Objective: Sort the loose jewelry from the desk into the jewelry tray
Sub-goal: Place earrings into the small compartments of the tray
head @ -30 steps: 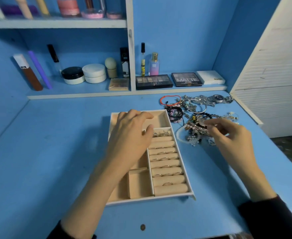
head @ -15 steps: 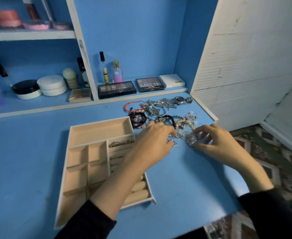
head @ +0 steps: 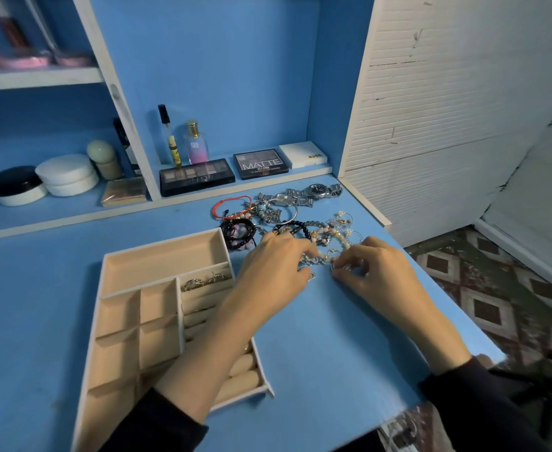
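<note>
Rings (head: 202, 282) lie in the jewelry tray's (head: 167, 247) ring rolls. Right of the tray, the right hand (head: 375, 269) pinches the jewelry pile (head: 300, 223); whether the left hand (head: 274, 265) grips it cannot be told.

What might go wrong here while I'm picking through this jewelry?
The pile looks tangled; with the left hand and right hand both pinching into it, pulling one piece may drag others or snap a chain. It lies near the desk edge, so loose bits might drop to the floor. Your left forearm crosses the tray and may bump its rings.
</note>
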{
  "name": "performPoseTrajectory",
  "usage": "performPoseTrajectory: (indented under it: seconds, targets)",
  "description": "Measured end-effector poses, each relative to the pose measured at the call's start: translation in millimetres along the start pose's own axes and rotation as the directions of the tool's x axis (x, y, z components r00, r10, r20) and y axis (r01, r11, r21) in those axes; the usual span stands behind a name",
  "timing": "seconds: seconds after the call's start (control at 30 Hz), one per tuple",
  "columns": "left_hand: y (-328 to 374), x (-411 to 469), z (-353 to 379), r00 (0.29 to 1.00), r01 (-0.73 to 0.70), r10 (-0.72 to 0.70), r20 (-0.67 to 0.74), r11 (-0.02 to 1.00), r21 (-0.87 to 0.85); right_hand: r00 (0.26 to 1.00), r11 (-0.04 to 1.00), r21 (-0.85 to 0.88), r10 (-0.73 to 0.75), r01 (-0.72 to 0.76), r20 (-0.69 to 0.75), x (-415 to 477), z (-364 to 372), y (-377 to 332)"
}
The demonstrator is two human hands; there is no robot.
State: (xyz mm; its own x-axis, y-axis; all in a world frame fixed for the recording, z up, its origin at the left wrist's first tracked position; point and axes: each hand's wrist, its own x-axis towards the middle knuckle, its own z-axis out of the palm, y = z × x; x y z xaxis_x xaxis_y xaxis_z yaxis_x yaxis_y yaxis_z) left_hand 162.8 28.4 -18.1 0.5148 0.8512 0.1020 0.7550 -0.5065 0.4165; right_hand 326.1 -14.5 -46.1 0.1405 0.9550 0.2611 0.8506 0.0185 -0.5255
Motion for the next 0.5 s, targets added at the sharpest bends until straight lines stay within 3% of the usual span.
performPoseTrajectory:
  seconds: [0.27, 0.33, 0.4, 0.5]
  targets:
    - [-7.9, 0.0, -4.6, 0.999, 0.035, -0.035, -0.008, 0.999, 0.005, 0.999, 0.995, 0.103, 0.002, 0.003, -0.050, -2.4, 2.8, 3.1]
    - [-9.5, 0.0, -5.8, 0.999, 0.047, -0.047, -0.018, 0.999, 0.000, 0.998, 0.976, 0.212, 0.051, -0.044, -0.027, -2.9, 0.3, 0.0]
    - [-10.5, 0.1, -6.7, 0.998, 0.053, -0.053, -0.025, 0.999, 0.006, 0.984, 0.861, 0.481, 0.176, -0.167, 0.026, -2.4, -4.5, -4.1]
    - [-11.1, 0.7, -8.8, 0.997, 0.067, -0.067, -0.028, 0.997, 0.026, 0.950, 0.574, 0.772, 0.290, -0.273, 0.120, 1.7, -8.3, -7.6]
